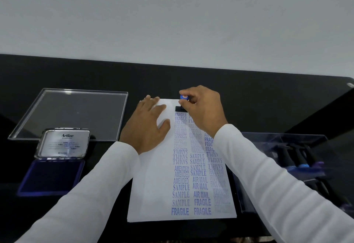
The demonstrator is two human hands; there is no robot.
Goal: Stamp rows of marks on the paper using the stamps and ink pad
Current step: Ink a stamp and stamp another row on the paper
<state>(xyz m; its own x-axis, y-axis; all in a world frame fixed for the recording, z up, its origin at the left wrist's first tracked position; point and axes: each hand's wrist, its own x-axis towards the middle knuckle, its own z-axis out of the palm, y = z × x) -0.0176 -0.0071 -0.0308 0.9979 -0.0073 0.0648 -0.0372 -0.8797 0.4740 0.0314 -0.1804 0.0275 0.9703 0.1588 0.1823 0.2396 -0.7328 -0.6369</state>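
A white sheet of paper lies on the black table, printed with columns of blue marks such as FRAGILE, SAMPLE and AIR MAIL. My right hand grips a stamp with a blue knob and a black base, its base down on the paper's far end above the middle column. My left hand rests flat on the paper's upper left, fingers spread. The open ink pad with its blue pad and raised silver lid sits at the left.
A clear acrylic tray stands behind the ink pad at the left. At the right, a clear tray holds several black-handled stamps. A white wall rises behind the table's far edge.
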